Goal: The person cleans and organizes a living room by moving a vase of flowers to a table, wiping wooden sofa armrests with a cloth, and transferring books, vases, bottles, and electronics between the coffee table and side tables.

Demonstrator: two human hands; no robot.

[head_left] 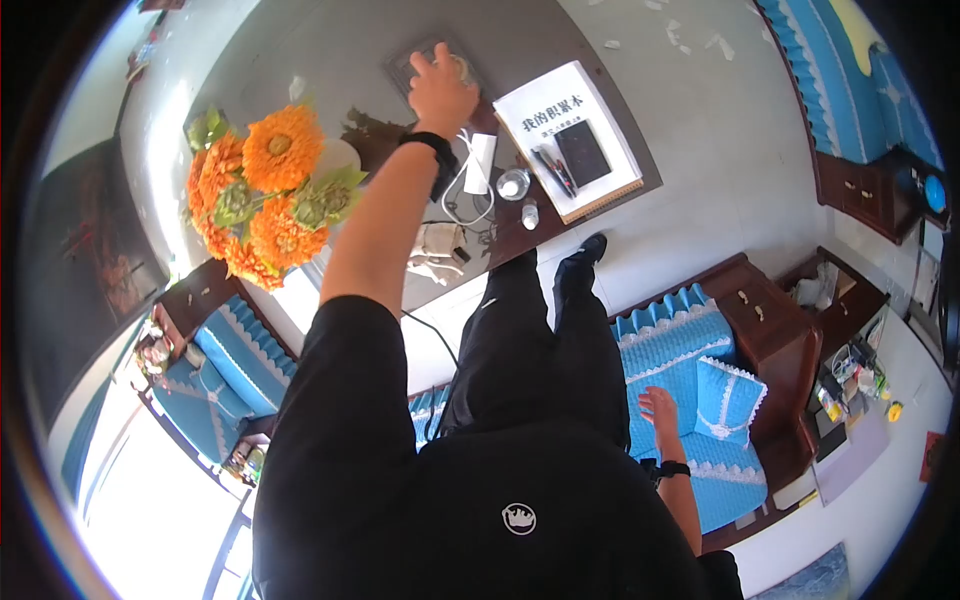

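Note:
My left hand (pixel 442 92) reaches out over the dark table with its fingers apart, over a dark rectangular tray-like object (pixel 402 70). A pale yellowish curved item shows beside the fingers; its kind is unclear, and I cannot tell if the hand touches it. Near the wrist lie a white block (pixel 480 163) and a looped white cable (pixel 462 216). My right hand (pixel 659 411) hangs low at my side, fingers loosely apart and holding nothing, with a blue sofa (pixel 650 365) behind it.
A white-covered book (pixel 545 95) carries a black rectangular item (pixel 583 150) and pens (pixel 555 172). Beside it stand a clear glass (pixel 513 184) and a small bottle (pixel 530 215). Orange flowers (pixel 283 150) rise left of my left arm. A wooden cabinet (pixel 765 315) adjoins the sofa.

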